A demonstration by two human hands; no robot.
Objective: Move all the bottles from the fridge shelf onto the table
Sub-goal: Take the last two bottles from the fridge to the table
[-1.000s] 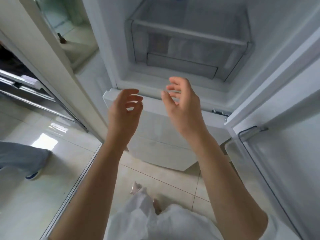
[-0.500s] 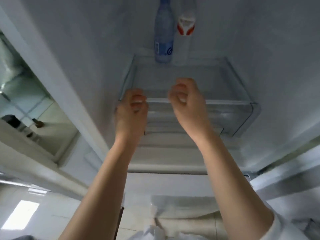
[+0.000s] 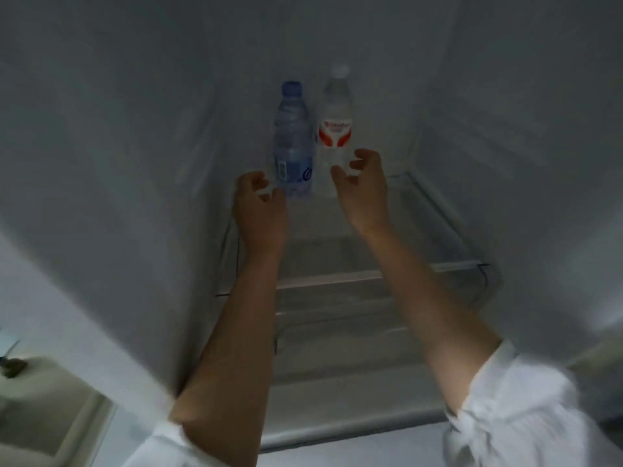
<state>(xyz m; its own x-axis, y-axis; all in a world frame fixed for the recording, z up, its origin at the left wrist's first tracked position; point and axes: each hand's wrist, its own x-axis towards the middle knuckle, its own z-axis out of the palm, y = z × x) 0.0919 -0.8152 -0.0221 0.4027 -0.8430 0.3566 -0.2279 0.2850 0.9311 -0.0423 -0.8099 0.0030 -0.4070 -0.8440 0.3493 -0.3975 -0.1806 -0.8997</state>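
Two bottles stand upright side by side at the back of the glass fridge shelf [image 3: 438, 217]. The blue-tinted bottle [image 3: 292, 136] with a blue cap is on the left; the clear bottle [image 3: 335, 126] with a red and white label is on the right. My left hand [image 3: 258, 210] reaches in just left of and in front of the blue bottle, fingers curled and apart, holding nothing. My right hand [image 3: 362, 188] is at the base of the clear bottle, fingers spread around it, apart from it or barely touching.
White fridge walls close in on both sides. Below the shelf lies a clear drawer [image 3: 337, 332]. The shelf's front rim [image 3: 337, 279] crosses under my forearms. A pale counter [image 3: 40, 399] shows at the lower left outside the fridge.
The view has tilted up from the drawer to the shelf. Both hands have moved forward and deeper into the fridge, from over the drawer rim to the bases of the two bottles.
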